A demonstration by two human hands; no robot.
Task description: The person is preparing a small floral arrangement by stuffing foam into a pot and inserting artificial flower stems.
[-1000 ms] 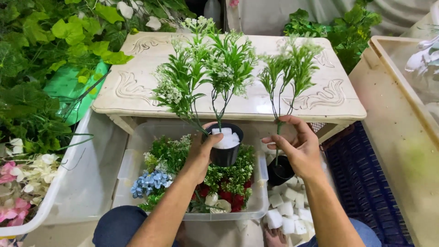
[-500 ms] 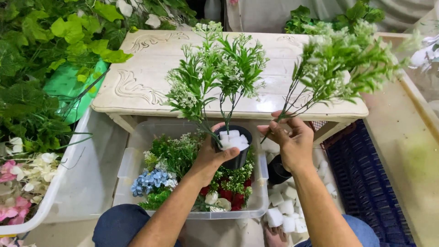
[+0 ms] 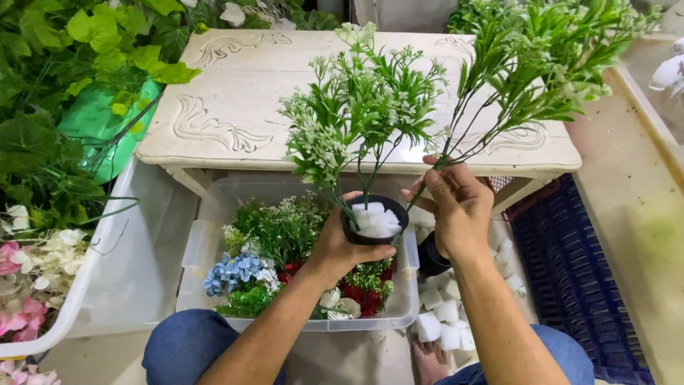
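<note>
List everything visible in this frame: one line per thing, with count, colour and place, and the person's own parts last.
small pot: one, black, packed with white foam, centre, over the bin
sprigs in pot: a few, green with tiny white blooms, upright
loose sprig bunch: one, green, upper right, tilted right
carved table: one, cream, top centre
clear bin: one, under the table edge, holding blue, red, white and green artificial flowers
foam cubes: many, white, on the floor at lower right
second pot: one, black, behind the right wrist
crate: one, dark blue, right
white tub: one, left, pink and white flowers
left hand: grips the small pot
right hand: pinches the loose sprig bunch stems
</note>
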